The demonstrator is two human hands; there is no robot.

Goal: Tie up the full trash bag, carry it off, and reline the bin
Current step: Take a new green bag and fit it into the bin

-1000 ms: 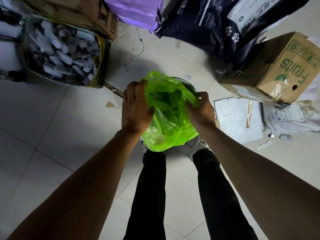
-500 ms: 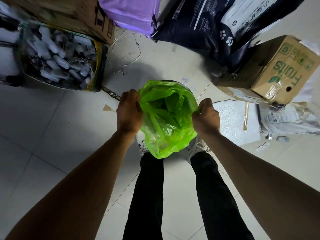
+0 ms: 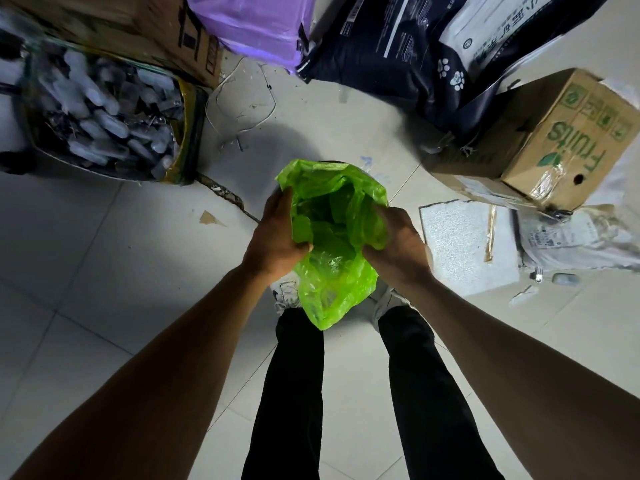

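A bright green plastic trash bag (image 3: 334,258) hangs open-mouthed in front of me, above my shoes. My left hand (image 3: 277,240) grips its left rim, thumb tucked inside the opening. My right hand (image 3: 398,247) clutches the right rim, fingers bunched into the plastic. The bag's loose bottom droops toward me between my legs. Only a thin dark arc of the bin (image 3: 360,167) shows behind the bag's far edge; the rest of the bin is hidden by the bag.
A box of plastic bottles (image 3: 104,112) stands at left and a cardboard box (image 3: 138,26) behind it. A purple bag (image 3: 252,26) and a dark pet-food sack (image 3: 433,53) lie at the back. A "Fruits" carton (image 3: 561,140), white foam slab (image 3: 464,247) and loose wire (image 3: 242,105) lie around.
Both hands have drawn closer together on the bag's rim, narrowing its mouth. The bag's bottom hangs lower toward my legs than before.
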